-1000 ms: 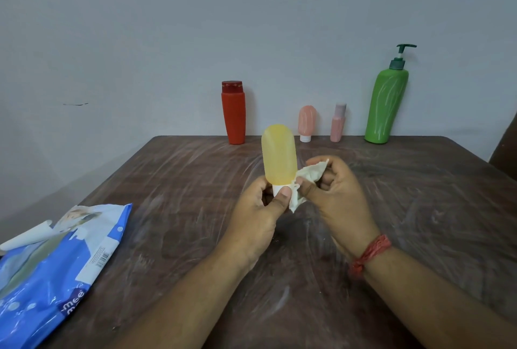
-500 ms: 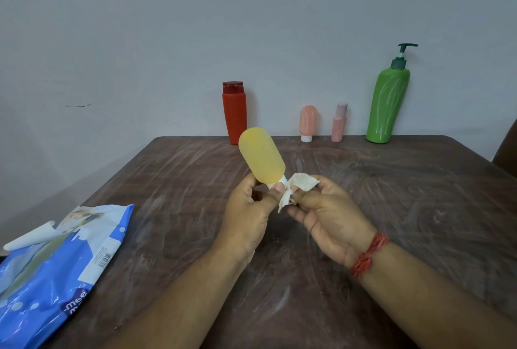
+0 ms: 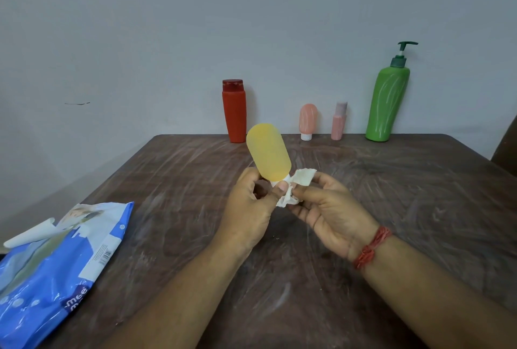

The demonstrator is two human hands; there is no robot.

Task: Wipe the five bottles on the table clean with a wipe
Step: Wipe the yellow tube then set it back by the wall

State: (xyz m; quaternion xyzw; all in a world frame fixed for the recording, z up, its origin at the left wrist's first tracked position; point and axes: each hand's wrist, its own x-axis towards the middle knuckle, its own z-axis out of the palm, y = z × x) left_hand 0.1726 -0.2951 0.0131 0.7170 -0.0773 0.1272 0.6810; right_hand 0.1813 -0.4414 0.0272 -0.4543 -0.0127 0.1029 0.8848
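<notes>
From the head camera, both hands meet above the middle of the brown wooden table (image 3: 419,209); the left hand (image 3: 249,209) has its fingers and thumb curled round the white cap end of a yellow squeeze bottle (image 3: 268,151), which is held cap-down in the air and tilts up and to the left; the right hand (image 3: 333,209), palm turned partly up, pinches a crumpled white wipe (image 3: 296,186) between thumb and fingers, the wipe touching the bottle's cap just beside the left thumb; a red thread band (image 3: 372,248) circles the right wrist.

Along the far edge of the table, against the grey wall (image 3: 167,27), four more bottles stand upright in a row, apart from one another; from left to right, a red flip-top bottle (image 3: 234,112), a small peach squeeze bottle (image 3: 307,120) on its white cap, a slim pink bottle (image 3: 339,122), and a tall green pump bottle (image 3: 387,102) with a dark green pump head; at the near left a blue and white wipes pack (image 3: 56,270) lies flat on the table, its flap peeled open.
</notes>
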